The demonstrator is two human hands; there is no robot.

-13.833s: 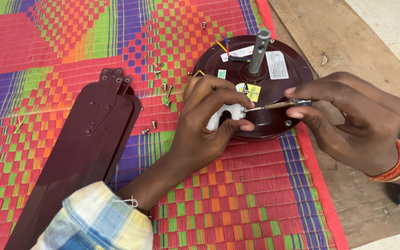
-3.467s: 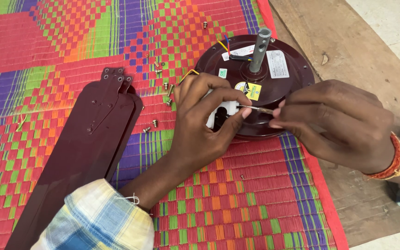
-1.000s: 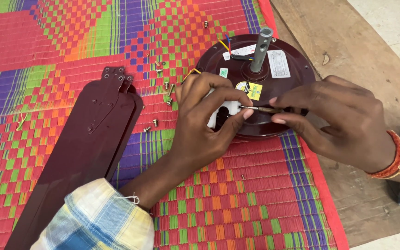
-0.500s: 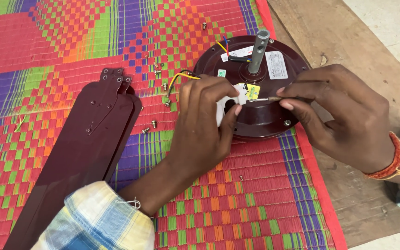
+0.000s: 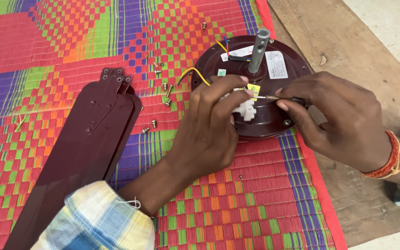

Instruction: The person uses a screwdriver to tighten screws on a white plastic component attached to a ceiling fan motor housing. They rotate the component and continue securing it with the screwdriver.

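White plastic terminal block (image 5: 245,109), notched along its lower edge like a small toothed wheel, sits pinched between the thumb and fingers of my left hand (image 5: 209,132). I hold it just above the near side of the ceiling fan motor (image 5: 265,115), close to its yellow sticker; most of the block is hidden behind my fingers. A yellow wire (image 5: 195,74) arcs out from behind my left fingers towards the mat, and I cannot tell where it ends.

My right hand (image 5: 339,122) is closed around a thin screwdriver (image 5: 274,97), thumb and forefinger gripping its shaft. The metal tip points left and meets the top of the block beside my left fingertips.

The motor is a round, glossy maroon housing with paper labels on top and a grey steel shaft (image 5: 258,51) standing upright from its centre. Blue, yellow and black leads lie near the base of the shaft. It rests on the right edge of a woven mat (image 5: 70,55) checked in red, green, purple and orange, which lies on a wooden surface (image 5: 348,41).

Left of my left forearm lie stacked maroon fan blades (image 5: 84,153), and loose screws (image 5: 153,123) are scattered on the mat between the blades and the motor.
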